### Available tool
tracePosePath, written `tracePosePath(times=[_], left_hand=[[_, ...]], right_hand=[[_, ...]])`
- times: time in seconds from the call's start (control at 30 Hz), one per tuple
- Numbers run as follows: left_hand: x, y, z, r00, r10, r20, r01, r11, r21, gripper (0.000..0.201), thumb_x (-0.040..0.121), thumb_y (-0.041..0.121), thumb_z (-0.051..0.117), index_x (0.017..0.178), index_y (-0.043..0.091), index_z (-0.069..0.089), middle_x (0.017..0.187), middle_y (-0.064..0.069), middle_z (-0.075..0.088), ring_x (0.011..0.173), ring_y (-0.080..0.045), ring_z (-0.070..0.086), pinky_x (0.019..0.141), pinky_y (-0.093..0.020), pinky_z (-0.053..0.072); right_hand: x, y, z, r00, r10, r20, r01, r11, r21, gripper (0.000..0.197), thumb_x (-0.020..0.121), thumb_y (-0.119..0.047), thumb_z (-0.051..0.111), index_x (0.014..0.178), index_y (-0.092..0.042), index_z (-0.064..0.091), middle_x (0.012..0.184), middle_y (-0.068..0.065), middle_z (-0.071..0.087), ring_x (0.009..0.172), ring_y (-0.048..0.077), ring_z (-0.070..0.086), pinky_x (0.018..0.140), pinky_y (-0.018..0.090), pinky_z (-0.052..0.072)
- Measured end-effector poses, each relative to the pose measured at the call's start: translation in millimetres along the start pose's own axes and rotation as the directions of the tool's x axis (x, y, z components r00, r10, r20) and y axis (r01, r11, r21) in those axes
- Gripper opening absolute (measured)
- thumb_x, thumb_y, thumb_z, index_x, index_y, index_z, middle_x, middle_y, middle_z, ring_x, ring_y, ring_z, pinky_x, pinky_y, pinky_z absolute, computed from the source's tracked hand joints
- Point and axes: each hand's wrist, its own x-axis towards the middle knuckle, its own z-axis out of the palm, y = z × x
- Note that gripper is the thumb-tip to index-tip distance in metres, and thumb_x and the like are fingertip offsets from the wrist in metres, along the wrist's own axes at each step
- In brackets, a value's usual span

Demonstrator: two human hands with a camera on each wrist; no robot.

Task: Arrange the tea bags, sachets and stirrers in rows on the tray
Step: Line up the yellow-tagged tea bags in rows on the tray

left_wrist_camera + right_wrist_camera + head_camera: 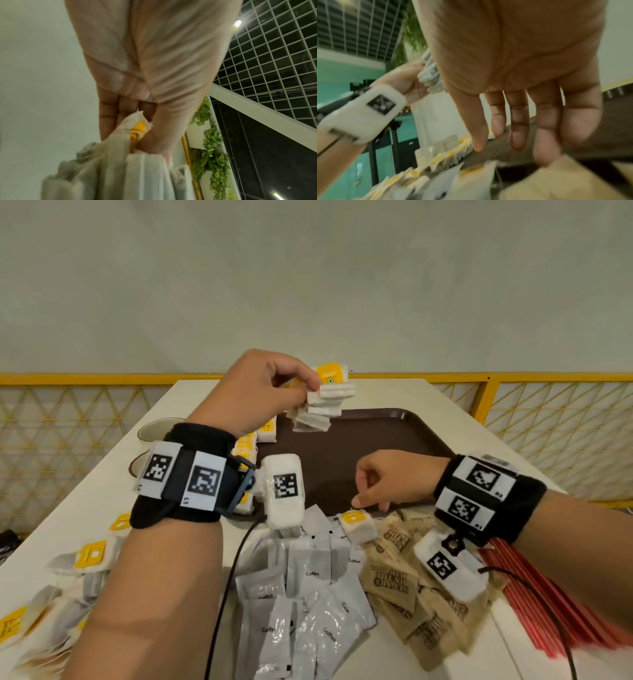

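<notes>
We are looking down at a brown tray (404, 440) lying on the white bench (445, 402). Along the tray's left edge a few tea bags (247, 447) are lying in a line; our left arm is hiding most of that line, so we cannot count them. The rest of the tray's floor that we can see is bare.

Our left hand (260, 392) is hanging above the tray's far left corner, its grip closed around a fanned bunch of tea bags (322, 405); we are counting about five white edges and one yellow tag, and the left wrist view is showing the fingers (120, 108) curled onto the same bunch (130, 169).

Our right hand (390, 477) is hovering at the tray's near rim, fingers loosely bent and holding nothing, the fingertips (479, 142) just above one tea bag (358, 525) lying on the loose pile.

Near us on the bench, white coffee sachets (308, 594) are lying heaped, roughly eight or more. Brown sugar sachets (407, 587) are overlapping to their right, at least six. Red stirrers (548, 604) are lying bundled at the far right, too blurred to count. More tea bags (78, 559) are scattered at the left, and two cups (154, 433) are standing behind our left wrist.
</notes>
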Motion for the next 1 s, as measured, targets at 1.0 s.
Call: tracePosePath(times=[1.0], left_hand=[[74.9, -98.9, -14.3, 0.834, -0.531, 0.152, 0.410, 0.779, 0.475, 0.010, 0.084, 0.002, 0.060, 0.089, 0.008, 0.065, 0.073, -0.006, 0.062, 0.069, -0.022, 0.062, 0.069, -0.035, 0.058]], right_hand=[[119.6, -40.4, -42.6, 0.982, -0.136, -0.135, 0.166, 0.954, 0.248, 0.015, 0.082, 0.005, 0.067, 0.084, -0.009, 0.062, 0.078, 0.012, 0.066, 0.063, 0.015, 0.065, 0.070, 0.034, 0.059]])
